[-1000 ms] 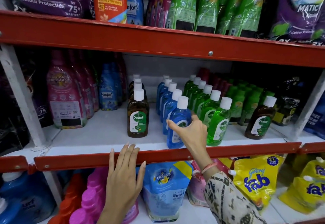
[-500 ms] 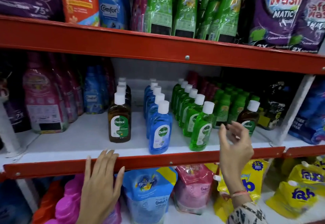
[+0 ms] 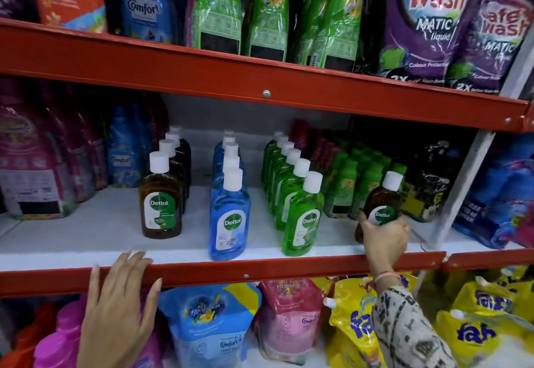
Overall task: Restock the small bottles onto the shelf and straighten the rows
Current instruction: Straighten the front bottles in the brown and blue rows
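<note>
The shelf (image 3: pixel 86 240) has a white deck and a red front edge. On it stand three rows of white-capped bottles: brown bottles (image 3: pixel 161 208), blue bottles (image 3: pixel 229 217) and green bottles (image 3: pixel 302 217), each with a green-and-white label. The lone brown bottle (image 3: pixel 378 200) near the right edge matches. The sleeve (image 3: pixel 410 330) is cream with dark print.

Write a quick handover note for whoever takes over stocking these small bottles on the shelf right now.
Right hand: gripping the stray brown bottle, tilted, at the right end of the middle shelf.
Left hand: flat on the shelf's red front edge, holding nothing.
Done: brown row, blue row and green row stand in lines.
Left: probably move the stray brown bottle over to the brown row on the left, then straighten the fronts.
</note>
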A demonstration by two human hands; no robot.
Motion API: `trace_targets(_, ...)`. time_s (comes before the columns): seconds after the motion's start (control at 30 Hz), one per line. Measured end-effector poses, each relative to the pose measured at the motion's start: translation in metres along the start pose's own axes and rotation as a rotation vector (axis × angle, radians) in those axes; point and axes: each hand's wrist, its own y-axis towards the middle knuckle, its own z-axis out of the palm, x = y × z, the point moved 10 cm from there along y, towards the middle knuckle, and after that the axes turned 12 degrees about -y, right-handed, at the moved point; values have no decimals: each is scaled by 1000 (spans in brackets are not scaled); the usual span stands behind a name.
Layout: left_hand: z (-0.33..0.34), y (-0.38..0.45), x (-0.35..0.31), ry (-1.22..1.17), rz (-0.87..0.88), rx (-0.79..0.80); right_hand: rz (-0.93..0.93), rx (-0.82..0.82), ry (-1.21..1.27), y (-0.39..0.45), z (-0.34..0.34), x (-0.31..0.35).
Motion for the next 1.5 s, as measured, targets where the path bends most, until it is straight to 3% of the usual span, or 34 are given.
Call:
trace_targets(0.17,1,0,-1,2,10,-15,-31,-44,29,-4,-9,0)
trace_targets(0.4,1,-1,5,42,40,-5,-207,-82,164,-57,-67,57)
trace_targets(0.57,-3,-4,6,115,94,-38,-299,50,283,-138,-94,108)
trace_targets(0.87,-17,0,41,164,148,-95,-421,412,431,-284,-13,198)
trace_targets(1.2,-11,-1,45,120,179,-26,-462,378,272,-335,67,223)
trace_targets(1.5,-19,1,37,31,168,-30,-474,370,181,-338,77,224)
